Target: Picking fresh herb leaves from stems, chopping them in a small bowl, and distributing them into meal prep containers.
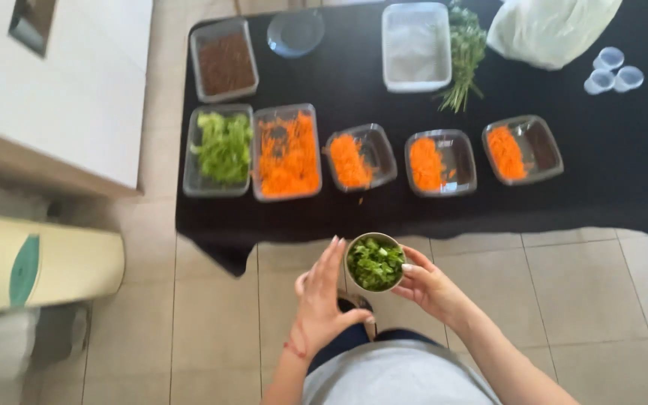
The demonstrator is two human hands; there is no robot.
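Fingers of both hands wrapped round a small metal cup [375,262] full of chopped greens; left hand [322,300] cupping the side with fingers fairly straight and thumb tucked under, right hand [427,283] gripping the other side with fingertips on the rim; probably held two-handed and level so nothing spills. Cup up in the air over the tiled floor [564,300], just short of the near edge of the black table [609,165]; not resting on anything.

Further out: three small clear trays with grated carrot, nearest one [360,157] straight ahead, each half bare; bigger tub of carrot [287,152] and tub of green leaves [219,148] to the left. Open black cloth between the trays and the edge; plenty of floor on the right.
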